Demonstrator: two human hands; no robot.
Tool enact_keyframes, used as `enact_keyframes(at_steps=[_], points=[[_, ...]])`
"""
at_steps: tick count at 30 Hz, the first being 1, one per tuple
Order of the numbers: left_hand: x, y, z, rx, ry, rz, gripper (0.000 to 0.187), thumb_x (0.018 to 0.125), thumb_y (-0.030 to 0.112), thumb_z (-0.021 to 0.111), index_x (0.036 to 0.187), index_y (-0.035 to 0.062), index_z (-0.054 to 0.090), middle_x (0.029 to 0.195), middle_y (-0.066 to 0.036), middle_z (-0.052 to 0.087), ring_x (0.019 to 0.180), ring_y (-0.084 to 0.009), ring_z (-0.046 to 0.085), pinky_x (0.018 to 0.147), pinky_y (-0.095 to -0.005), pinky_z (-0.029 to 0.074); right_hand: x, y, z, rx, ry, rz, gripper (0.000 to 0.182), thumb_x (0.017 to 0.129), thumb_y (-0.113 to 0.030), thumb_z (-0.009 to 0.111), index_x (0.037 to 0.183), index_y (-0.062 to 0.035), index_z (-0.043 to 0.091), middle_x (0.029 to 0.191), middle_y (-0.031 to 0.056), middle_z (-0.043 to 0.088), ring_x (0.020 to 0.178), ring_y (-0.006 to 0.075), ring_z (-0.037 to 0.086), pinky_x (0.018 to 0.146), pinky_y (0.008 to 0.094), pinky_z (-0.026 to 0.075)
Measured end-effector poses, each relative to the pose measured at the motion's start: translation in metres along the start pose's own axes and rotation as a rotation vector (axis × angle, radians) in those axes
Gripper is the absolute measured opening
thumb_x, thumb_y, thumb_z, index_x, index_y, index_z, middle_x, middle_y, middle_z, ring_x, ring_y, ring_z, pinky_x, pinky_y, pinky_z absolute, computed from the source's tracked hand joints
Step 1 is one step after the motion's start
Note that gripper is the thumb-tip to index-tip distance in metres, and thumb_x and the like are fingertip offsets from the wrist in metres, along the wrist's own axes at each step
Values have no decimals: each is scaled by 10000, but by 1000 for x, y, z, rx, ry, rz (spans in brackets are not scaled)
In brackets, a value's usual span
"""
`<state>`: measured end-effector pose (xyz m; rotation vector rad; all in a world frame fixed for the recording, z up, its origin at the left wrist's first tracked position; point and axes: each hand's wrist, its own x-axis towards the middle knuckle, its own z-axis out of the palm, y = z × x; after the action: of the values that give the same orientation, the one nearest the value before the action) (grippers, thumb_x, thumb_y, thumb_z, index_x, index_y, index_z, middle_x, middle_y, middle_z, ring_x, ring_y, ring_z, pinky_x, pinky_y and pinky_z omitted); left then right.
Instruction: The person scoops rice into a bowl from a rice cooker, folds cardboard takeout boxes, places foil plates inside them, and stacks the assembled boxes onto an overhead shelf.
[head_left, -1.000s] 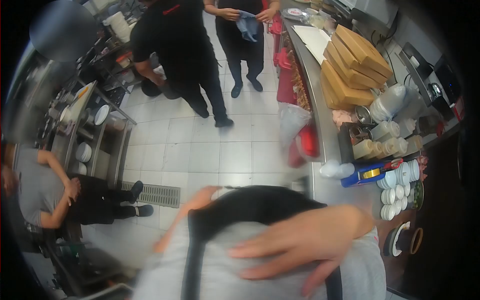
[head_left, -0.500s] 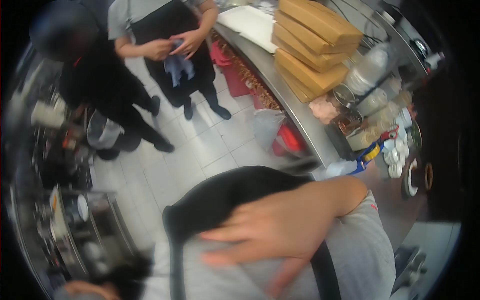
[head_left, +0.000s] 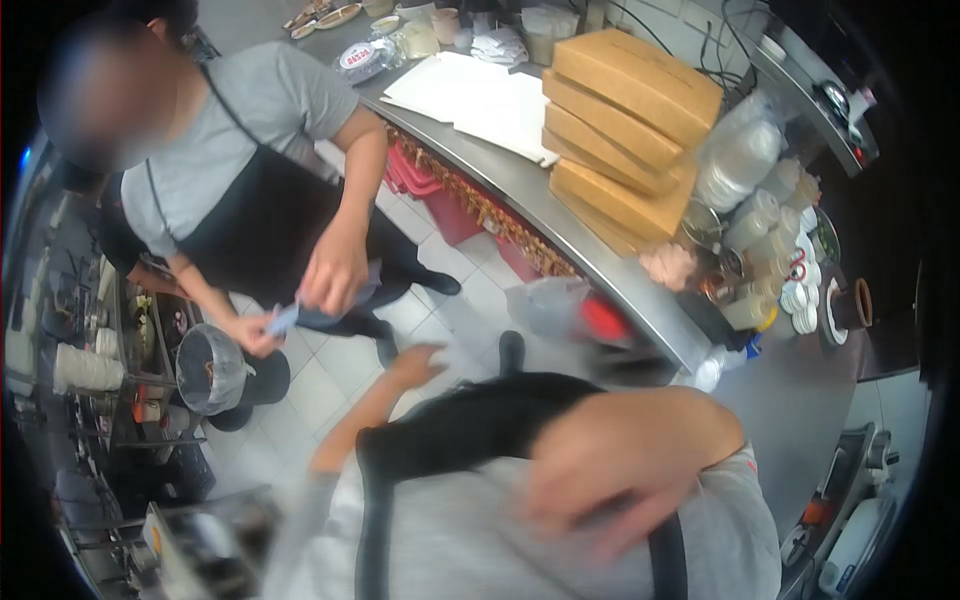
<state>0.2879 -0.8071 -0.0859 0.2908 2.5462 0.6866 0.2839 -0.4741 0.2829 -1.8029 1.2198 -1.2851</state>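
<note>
My right hand (head_left: 615, 475) is bent across my chest, in front of my grey shirt (head_left: 450, 530) and the bib of my black apron (head_left: 490, 415). Its fingers look bent but are smeared by motion, so I cannot make out their grip. My left hand (head_left: 415, 367) reaches out past the apron over the tiled floor. Its fingers are stretched out, somewhat blurred, and nothing shows in them. Facing me at the left, a co-worker holds a light blue cloth-like item (head_left: 283, 320) in both hands.
A steel counter (head_left: 620, 265) runs along the right with stacked cardboard boxes (head_left: 640, 85), white sheets (head_left: 470, 95) and bottles (head_left: 750, 220). Beneath it are red bins (head_left: 450, 215). A lined bucket (head_left: 210, 370) stands left, near shelving. Another person is partly hidden behind the co-worker.
My left hand has come into view, extended forward. My right hand's fingers, spread before, now look more bent. The co-worker in grey appears closer and further left; the camera view has shifted.
</note>
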Motion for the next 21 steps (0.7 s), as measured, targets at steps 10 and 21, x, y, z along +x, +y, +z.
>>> enact_keyframes(at_steps=[10, 21], points=[[234, 104, -226, 96, 527, 404, 461, 785, 176, 667, 1226, 114, 547, 1243, -167, 526, 1162, -364, 490, 982, -410, 431, -58, 132, -97, 178, 1039, 638, 168, 885, -49, 575, 1017, 16, 655, 921, 87, 682, 814, 116, 639, 735, 252, 492], [357, -18, -369, 363, 672, 211, 552, 745, 45, 617, 1279, 139, 518, 1426, -139, 386, 1333, -336, 350, 1068, -420, 360, -66, 254, -194, 144, 692, 735, 436, 941, -128, 516, 1374, -117, 464, 1373, 86, 488, 1261, 214, 466, 1037, 318, 361]])
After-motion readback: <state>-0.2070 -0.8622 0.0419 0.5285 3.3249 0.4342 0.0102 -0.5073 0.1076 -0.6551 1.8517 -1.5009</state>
